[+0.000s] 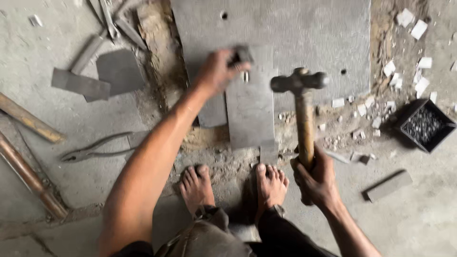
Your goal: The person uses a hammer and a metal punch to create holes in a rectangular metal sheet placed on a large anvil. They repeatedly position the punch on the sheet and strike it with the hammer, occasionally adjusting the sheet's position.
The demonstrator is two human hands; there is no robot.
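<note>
My right hand grips the wooden handle of a hammer, whose dark metal head is raised above the floor. My left hand reaches forward and pinches a small nail or pin upright on a narrow grey slate strip, also holding a small dark piece near the fingertips. The strip lies on a large grey slab with small drilled holes. My bare feet stand just below the strip.
Pliers lie on the concrete at left, with grey slate offcuts and wooden poles beyond. A black box of small nails sits at right among white tile chips. A grey block lies lower right.
</note>
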